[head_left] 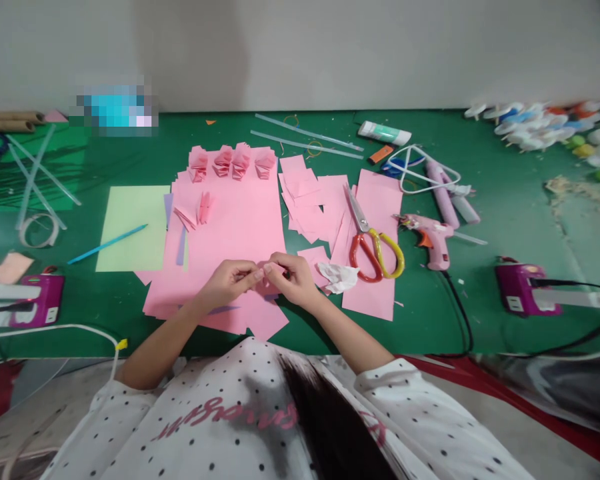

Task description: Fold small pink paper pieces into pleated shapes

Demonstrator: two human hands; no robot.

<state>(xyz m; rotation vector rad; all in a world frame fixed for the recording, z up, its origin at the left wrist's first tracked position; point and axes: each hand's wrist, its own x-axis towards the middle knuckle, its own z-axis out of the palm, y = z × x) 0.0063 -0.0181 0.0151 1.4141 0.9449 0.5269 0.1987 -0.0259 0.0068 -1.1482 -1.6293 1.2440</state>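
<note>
Above a stack of pink paper sheets (235,233), my left hand (233,283) and my right hand (294,279) meet fingertip to fingertip. Both are closed in a pinch on a small piece of pink paper (264,272), mostly covered by the fingers. Beyond them, folded pink paper pieces (204,208) lie on the stack. Several pleated pink paper pieces (241,162) stand in a row along its far edge. Close to my right hand are a crumpled white tissue (338,277) and scissors (363,223) with red and yellow handles, lying on pink paper.
Cut pink squares (305,200) lie right of the stack. A pink glue gun (430,240) with a black cord sits farther right, below a glue stick tube (384,133). Pale green paper (130,213) bears a blue pencil (107,244). Purple power sockets (525,287) stand at both sides.
</note>
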